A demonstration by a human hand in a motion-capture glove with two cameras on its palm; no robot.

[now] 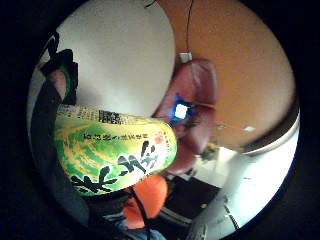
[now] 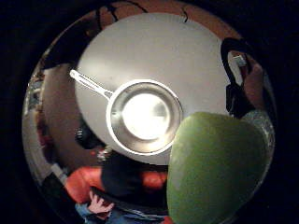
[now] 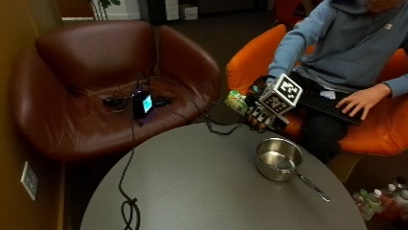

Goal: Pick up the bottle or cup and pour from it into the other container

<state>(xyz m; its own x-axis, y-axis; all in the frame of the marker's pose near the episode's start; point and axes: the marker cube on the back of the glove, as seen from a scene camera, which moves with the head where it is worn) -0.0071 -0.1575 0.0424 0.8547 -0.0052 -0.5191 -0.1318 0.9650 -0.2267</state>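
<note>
The green bottle (image 3: pixel 235 101) is off the table, held in the air above the near edge of the round grey table (image 3: pixel 191 191), lying roughly on its side rather than upright. Its label is green and yellow with large black brush characters, which the little-finger palm view shows close up (image 1: pixel 115 155); in the thumb-side palm view its plain green body (image 2: pixel 215 168) fills a large part of the picture. The gloved right hand (image 3: pixel 261 114) grasps the bottle, fingers curled round its body, with the fingertips showing below the glove. Just beyond the bottle, on the table, stands a small metal saucepan (image 3: pixel 278 158), upright, its long handle lying out toward the table's edge on the person's side. From the thumb-side view the saucepan (image 2: pixel 145 115) sits under the palm with its bright inside bottom facing up; whether anything is in it I cannot tell. The bottle is near the pan but not touching it, and sits to one side of the rim rather than over it. The person sits in an orange chair (image 3: pixel 373 129), the bare left hand (image 3: pixel 360 99) resting flat on a dark keyboard (image 3: pixel 328 106) across the lap. Beside the table stands a brown leather armchair (image 3: pixel 96 81) with a small lit device (image 3: pixel 141 103) and cables on its seat; a black cable (image 3: pixel 127 191) runs down from it across the tabletop.
</note>
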